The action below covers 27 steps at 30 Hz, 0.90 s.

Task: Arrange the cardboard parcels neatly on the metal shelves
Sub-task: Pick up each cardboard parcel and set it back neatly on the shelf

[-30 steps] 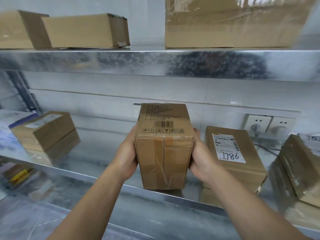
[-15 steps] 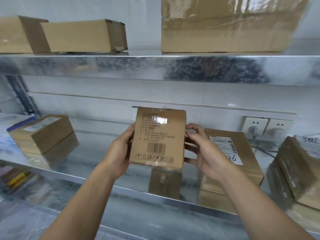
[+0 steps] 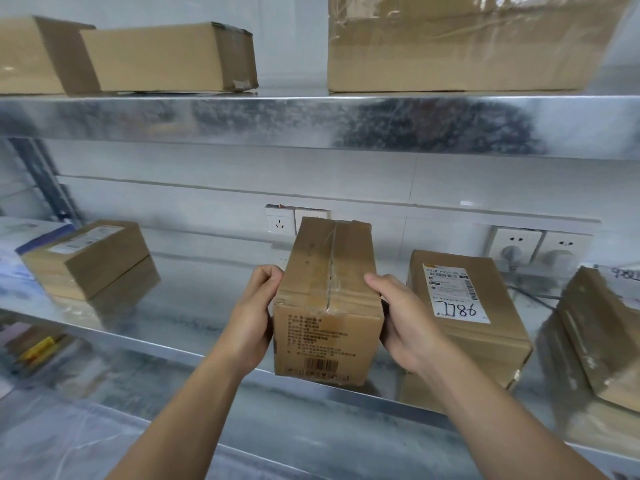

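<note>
Parcel (image 3: 329, 306) rotated fwd; taped side now up.

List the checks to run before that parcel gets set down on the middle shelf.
1. Grip: left hand and right hand grip the held parcel by opposite sides: ok.
2. Landing spot: bare middle shelf between the left parcel and the labelled parcel: ok.
3. Top flaps taped closed: ok.
4. Base touching the shelf: cannot tell.
5. Room for the right hand beside the labelled parcel: cannot tell.
</note>
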{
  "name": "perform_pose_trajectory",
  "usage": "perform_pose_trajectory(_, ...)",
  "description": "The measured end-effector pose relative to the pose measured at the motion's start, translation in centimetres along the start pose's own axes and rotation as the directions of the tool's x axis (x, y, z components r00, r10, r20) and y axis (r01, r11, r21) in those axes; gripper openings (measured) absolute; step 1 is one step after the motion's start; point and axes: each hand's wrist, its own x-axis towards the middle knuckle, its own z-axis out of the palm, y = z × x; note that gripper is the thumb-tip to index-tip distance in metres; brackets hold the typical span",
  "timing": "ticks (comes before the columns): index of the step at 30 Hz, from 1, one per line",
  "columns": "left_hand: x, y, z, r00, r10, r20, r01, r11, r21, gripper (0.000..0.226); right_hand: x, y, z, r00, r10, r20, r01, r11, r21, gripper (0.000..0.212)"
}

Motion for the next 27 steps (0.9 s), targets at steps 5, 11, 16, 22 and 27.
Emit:
perform_pose_trajectory(5, -0.3, -0.3, 0.2, 0.996, -0.016, -0.084, 0.014, 1.000, -0.027, 0.019, 0.2, 0.3, 0.0, 0.998, -0.052, -0.041, 0.056, 0.992, 0.116, 0.015)
perform_pose_trajectory(11, 1.2, -0.4, -1.3, 0.961, -0.268, -0.074, 0.277, 0.948, 0.155, 0.037, 0.4, 0.7, -0.3, 0.993, -0.089, -0.078, 0.106, 0.963, 0.247, 0.058)
perform_pose_trajectory(16, 1.5, 0.6, -1.4, 0.890, -0.456, 0.022, 0.456, 0.889, -0.027, 0.031, 1.3, 2.1, -0.4, 0.995, 0.017, -0.097, -0.012, 0.998, 0.060, 0.050)
perform_pose_trajectory(22, 2.9, 0.3, -1.0, 0.908, -0.415, -0.052, 0.409, 0.857, 0.314, 0.030, 2.3, 1.6, -0.5, 0.984, 0.150, -0.097, -0.170, 0.956, -0.240, 0.034)
perform_pose_trajectory(27, 4.0, 0.4, -0.1, 0.911, -0.409, -0.046, 0.377, 0.784, 0.494, 0.032, 3.0, 1.1, -0.4, 0.982, 0.182, -0.041, -0.184, 0.910, -0.372, 0.025)
